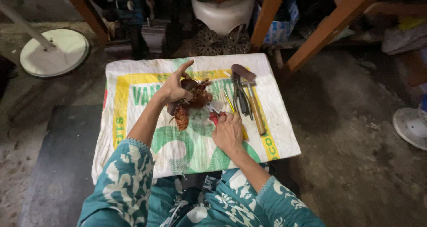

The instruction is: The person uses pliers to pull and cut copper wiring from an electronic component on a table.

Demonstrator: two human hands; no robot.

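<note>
Meanwhile, left hand (172,90) clasping a reddish-brown coil bundle (190,101), right hand (227,131) clenched around red-handled cutters (214,117).

1 flattened white woven sack (275,133) — yellow border, green print — underhand.

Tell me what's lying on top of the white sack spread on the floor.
On the white sack lie a hammer, pliers and a thin yellow tool. The left hand holds a reddish-brown wire bundle over it; the right hand covers most of a red-handled tool.
</note>
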